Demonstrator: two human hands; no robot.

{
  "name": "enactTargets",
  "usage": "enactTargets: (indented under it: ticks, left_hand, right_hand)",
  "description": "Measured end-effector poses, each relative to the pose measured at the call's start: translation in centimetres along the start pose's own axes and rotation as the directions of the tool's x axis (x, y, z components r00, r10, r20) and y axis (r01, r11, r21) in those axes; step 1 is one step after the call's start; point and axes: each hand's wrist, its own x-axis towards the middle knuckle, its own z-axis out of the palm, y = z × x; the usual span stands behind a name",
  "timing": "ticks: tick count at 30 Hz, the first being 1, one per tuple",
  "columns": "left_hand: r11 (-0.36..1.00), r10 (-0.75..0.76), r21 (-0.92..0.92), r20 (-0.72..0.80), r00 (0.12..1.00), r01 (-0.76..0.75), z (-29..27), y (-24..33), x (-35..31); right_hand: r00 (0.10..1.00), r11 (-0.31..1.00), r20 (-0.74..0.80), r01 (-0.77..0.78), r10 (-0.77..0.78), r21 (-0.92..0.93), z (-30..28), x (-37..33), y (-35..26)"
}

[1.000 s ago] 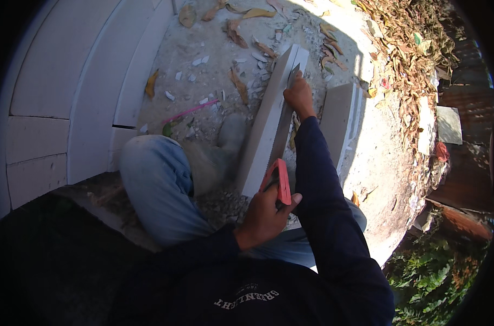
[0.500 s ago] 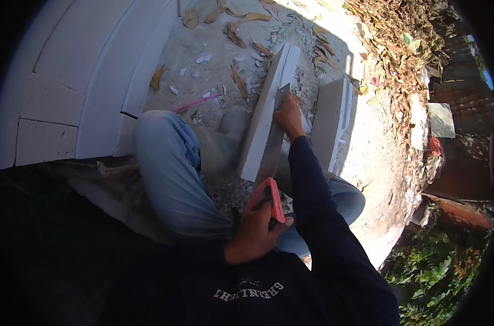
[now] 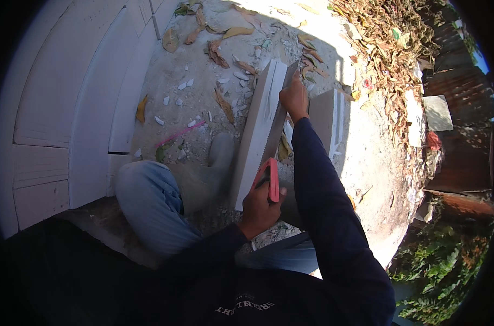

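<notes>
A grey steel handsaw with a red handle (image 3: 275, 133) is gripped by the handle in the closed left hand (image 3: 261, 211); its far blade end is held by the nearly closed right hand (image 3: 294, 100). A long, pale-grey rectangular block (image 3: 253, 144) is seen just left of the right hand. The blade is best steadied along the block's edge, the right hand clear of the teeth.

Saw (image 3: 276, 127) (red-handled) in left hand (image 3: 259, 211)
</notes>
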Motion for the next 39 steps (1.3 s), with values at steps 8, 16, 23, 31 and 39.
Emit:
enactTargets:
  ticks: [8,16,23,31,39]
  left_hand:
    - [0.998,-0.051,-0.035,-0.053,0.997,0.049,3.9,-2.4,6.6]
    - [0.997,-0.016,-0.071,-0.068,0.998,0.011,3.4,-3.6,7.0]
    - [0.998,0.011,-0.059,-0.073,0.997,-0.015,3.4,-4.1,7.3]
    - [0.998,-0.059,-0.029,-0.021,0.998,0.058,3.5,-3.6,7.3]
    - [1.000,-0.009,-0.027,-0.042,0.999,0.008,3.5,-4.1,7.9]
  right_hand:
    - [0.998,1.000,0.070,-0.005,0.007,-0.025,4.0,5.8,2.8]
    - [0.990,0.991,0.108,-0.080,0.092,-0.108,3.9,3.1,1.3]
    - [0.989,0.994,0.124,-0.076,0.085,-0.075,3.5,-1.6,0.2]
    - [0.996,0.999,0.079,-0.036,0.038,-0.031,3.7,-1.6,1.1]
    - [1.000,0.997,0.007,-0.006,0.006,-0.072,4.9,-1.1,1.7]
